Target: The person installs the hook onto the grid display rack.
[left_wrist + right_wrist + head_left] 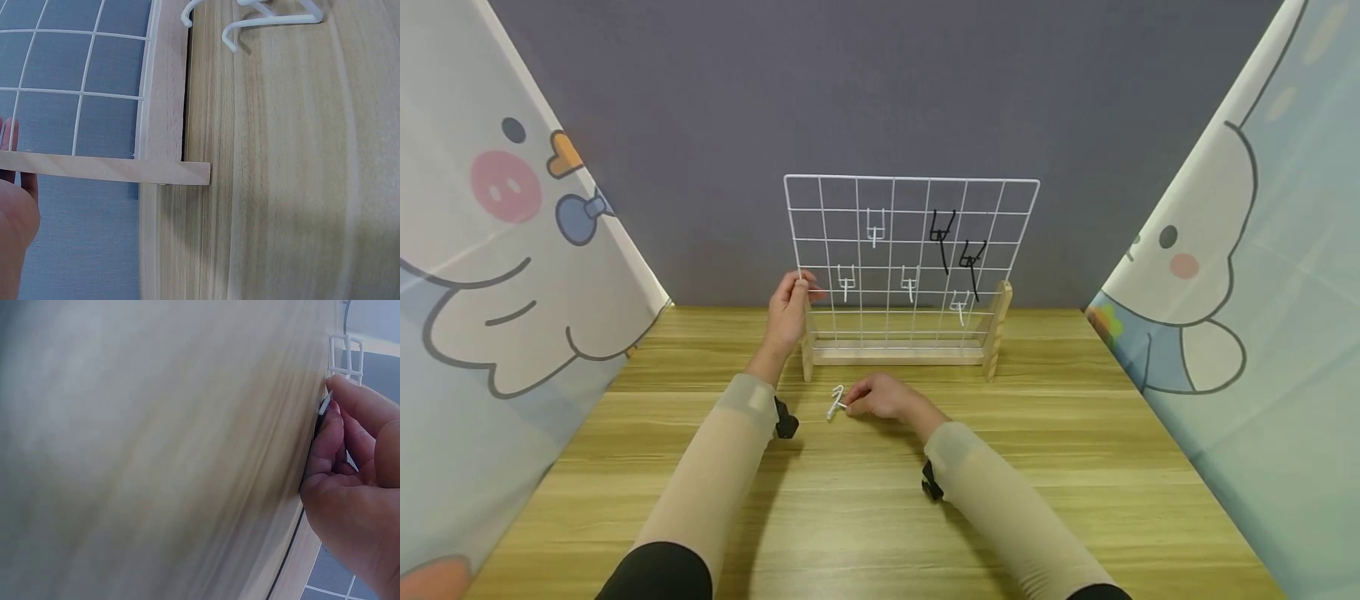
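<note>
A white wire grid panel (912, 250) stands upright in a wooden base (898, 357) on the table. My left hand (786, 315) grips the grid's left edge near the top of the wooden side post (106, 167), thumb in front and fingers partly behind. Just in front of the base, my right hand (886, 397) pinches the stem of a white hook (835, 403) at the tabletop. Its double-wire frame (347, 357) shows beyond the fingertips in the right wrist view, and its bent wire ends (275, 20) appear in the left wrist view.
Several white hooks (910, 284) and two black hooks (939, 235) hang on the grid. The wood-grain table (865, 517) reaches back to a grey wall (910, 92). Cartoon-printed curtains stand on the left (512, 275) and right (1195, 275).
</note>
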`<control>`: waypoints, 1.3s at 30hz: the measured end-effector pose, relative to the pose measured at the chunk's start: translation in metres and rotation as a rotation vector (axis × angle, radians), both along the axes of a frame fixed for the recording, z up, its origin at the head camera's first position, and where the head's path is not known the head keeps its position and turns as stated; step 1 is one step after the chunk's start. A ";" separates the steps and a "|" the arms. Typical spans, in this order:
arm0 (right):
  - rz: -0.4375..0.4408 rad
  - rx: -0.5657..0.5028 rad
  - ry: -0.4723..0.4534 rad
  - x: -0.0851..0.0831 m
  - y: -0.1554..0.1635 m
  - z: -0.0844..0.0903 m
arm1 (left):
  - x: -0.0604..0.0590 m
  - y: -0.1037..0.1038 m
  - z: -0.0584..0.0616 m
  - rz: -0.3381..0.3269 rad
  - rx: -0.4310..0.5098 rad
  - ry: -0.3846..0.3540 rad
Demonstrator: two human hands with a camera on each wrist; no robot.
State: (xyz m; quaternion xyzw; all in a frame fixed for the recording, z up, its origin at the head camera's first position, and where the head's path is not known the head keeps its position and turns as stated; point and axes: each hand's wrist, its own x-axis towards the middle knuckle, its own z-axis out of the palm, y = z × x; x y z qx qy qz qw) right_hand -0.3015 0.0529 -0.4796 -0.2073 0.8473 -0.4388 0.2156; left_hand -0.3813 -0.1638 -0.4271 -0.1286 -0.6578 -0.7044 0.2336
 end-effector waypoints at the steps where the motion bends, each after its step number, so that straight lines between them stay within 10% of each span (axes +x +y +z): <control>1: -0.003 0.001 -0.003 0.000 0.000 0.000 | 0.000 0.000 0.000 0.000 -0.004 -0.001; 27: -0.105 -0.204 -0.157 -0.005 0.012 -0.003 | -0.001 0.000 0.000 -0.040 0.012 0.018; 39: -0.209 -0.297 -0.024 -0.008 0.025 0.011 | -0.001 -0.001 0.000 -0.042 -0.013 0.003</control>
